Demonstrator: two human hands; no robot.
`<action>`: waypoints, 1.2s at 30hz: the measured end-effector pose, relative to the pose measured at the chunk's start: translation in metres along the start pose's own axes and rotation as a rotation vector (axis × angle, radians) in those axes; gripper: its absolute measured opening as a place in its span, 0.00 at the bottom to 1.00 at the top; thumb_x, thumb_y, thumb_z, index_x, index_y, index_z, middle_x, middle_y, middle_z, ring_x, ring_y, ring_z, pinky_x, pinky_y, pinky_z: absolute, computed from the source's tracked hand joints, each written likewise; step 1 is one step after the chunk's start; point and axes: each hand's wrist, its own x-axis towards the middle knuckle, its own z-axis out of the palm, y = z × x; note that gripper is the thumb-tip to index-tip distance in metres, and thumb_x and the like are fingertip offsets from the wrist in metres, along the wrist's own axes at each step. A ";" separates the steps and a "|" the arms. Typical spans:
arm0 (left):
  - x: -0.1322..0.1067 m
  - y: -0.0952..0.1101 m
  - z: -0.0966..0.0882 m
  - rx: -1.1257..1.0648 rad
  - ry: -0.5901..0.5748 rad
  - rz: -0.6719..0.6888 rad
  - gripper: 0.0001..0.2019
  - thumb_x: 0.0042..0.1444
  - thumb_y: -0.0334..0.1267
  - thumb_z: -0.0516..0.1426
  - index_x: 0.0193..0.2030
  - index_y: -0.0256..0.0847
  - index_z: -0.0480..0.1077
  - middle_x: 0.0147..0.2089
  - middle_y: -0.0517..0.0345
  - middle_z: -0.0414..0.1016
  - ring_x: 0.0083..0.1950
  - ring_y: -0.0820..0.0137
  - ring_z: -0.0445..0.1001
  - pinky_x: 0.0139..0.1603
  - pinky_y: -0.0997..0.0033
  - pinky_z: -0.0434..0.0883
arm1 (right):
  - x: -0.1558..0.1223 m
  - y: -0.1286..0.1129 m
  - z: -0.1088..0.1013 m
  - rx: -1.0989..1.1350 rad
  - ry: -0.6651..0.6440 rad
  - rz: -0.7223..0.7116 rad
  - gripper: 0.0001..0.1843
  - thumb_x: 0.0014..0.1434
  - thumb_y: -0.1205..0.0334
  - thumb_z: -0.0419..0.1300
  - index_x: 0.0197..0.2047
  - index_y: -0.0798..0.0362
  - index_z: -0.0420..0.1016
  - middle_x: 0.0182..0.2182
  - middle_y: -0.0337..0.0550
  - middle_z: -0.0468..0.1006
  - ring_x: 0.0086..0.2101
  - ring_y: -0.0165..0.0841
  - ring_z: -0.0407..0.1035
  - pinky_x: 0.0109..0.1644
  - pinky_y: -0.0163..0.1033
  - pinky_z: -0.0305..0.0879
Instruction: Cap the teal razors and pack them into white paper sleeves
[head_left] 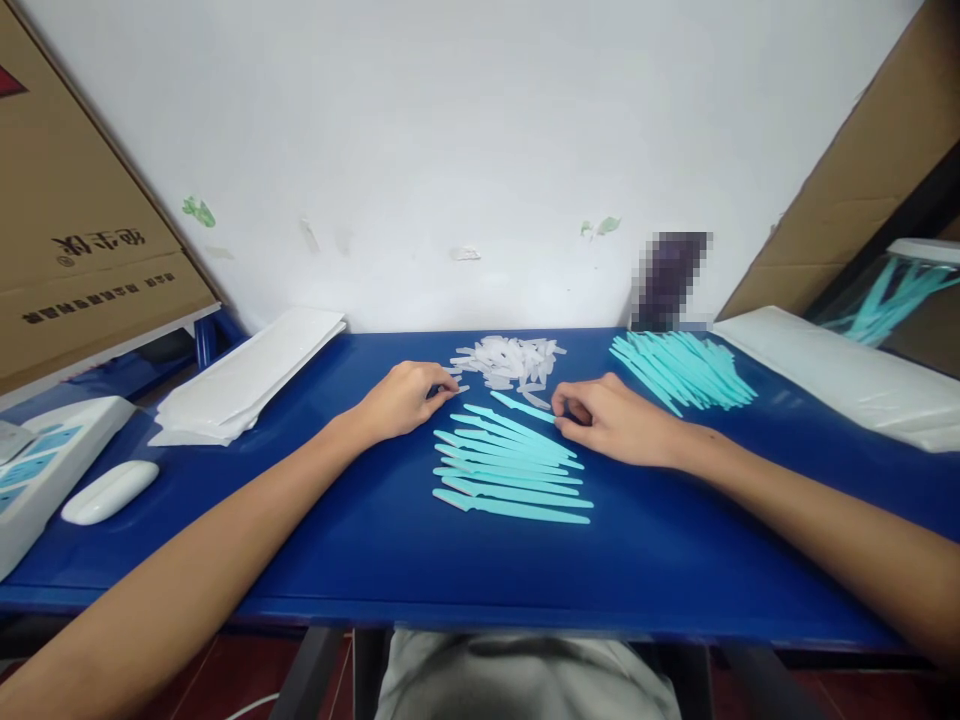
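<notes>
My right hand (611, 418) pinches the handle end of a teal eyebrow razor (521, 407), whose blade end points left toward the pile of caps. At the near left of that pile, my left hand (409, 400) has thumb and fingers closed, with a small translucent blade cap (463, 388) at the tips. The loose white caps (514, 358) lie heaped at the back of the blue table. Between my forearms, several teal razors (517, 490) are laid out in a fanned row, handles to the right.
A heap of teal razors (686, 370) sits at the back right beside a white plastic packet (847, 375). Stacked white sheets or bags (251, 375), a white earbud-style case (110, 492) and a white device (52, 460) occupy the left. Cardboard boxes (90, 230) flank the table.
</notes>
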 end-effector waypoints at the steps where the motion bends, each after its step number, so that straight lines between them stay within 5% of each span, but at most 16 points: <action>1: 0.000 0.001 0.001 -0.023 0.017 -0.015 0.12 0.65 0.40 0.54 0.44 0.39 0.78 0.43 0.52 0.81 0.42 0.63 0.79 0.43 0.63 0.73 | 0.001 -0.001 0.002 0.013 0.009 -0.007 0.07 0.61 0.59 0.53 0.34 0.51 0.68 0.22 0.34 0.66 0.23 0.30 0.58 0.36 0.38 0.52; 8: -0.002 0.008 0.003 -0.015 0.106 0.083 0.14 0.67 0.44 0.53 0.47 0.42 0.78 0.47 0.51 0.78 0.49 0.62 0.72 0.49 0.59 0.71 | 0.000 -0.005 0.009 0.050 0.088 -0.072 0.13 0.65 0.52 0.52 0.35 0.51 0.71 0.35 0.45 0.72 0.40 0.40 0.65 0.43 0.43 0.57; 13: -0.003 0.008 0.000 0.070 -0.030 0.240 0.15 0.70 0.41 0.50 0.50 0.45 0.78 0.52 0.48 0.72 0.50 0.62 0.68 0.49 0.61 0.68 | -0.003 -0.006 0.009 0.020 0.161 -0.061 0.14 0.65 0.52 0.53 0.33 0.51 0.70 0.34 0.42 0.70 0.31 0.34 0.64 0.35 0.39 0.56; 18: 0.002 0.009 -0.002 0.218 -0.063 0.282 0.16 0.70 0.38 0.49 0.51 0.44 0.78 0.51 0.47 0.73 0.48 0.61 0.68 0.48 0.61 0.65 | 0.000 -0.006 0.012 -0.075 0.107 -0.030 0.15 0.65 0.50 0.53 0.41 0.50 0.75 0.36 0.44 0.72 0.32 0.35 0.66 0.36 0.40 0.57; 25: 0.010 0.017 -0.001 0.325 -0.077 0.333 0.16 0.71 0.39 0.48 0.44 0.38 0.76 0.47 0.49 0.75 0.48 0.62 0.69 0.46 0.64 0.63 | 0.004 -0.002 -0.002 -0.011 -0.044 0.124 0.15 0.63 0.50 0.55 0.37 0.50 0.77 0.20 0.36 0.68 0.23 0.32 0.62 0.34 0.40 0.56; 36: 0.006 0.018 -0.003 0.415 -0.024 0.385 0.09 0.69 0.29 0.49 0.43 0.36 0.70 0.49 0.47 0.72 0.45 0.65 0.67 0.44 0.66 0.62 | -0.003 0.009 -0.023 0.076 -0.171 0.119 0.10 0.56 0.54 0.59 0.33 0.52 0.73 0.27 0.39 0.72 0.27 0.32 0.63 0.29 0.37 0.56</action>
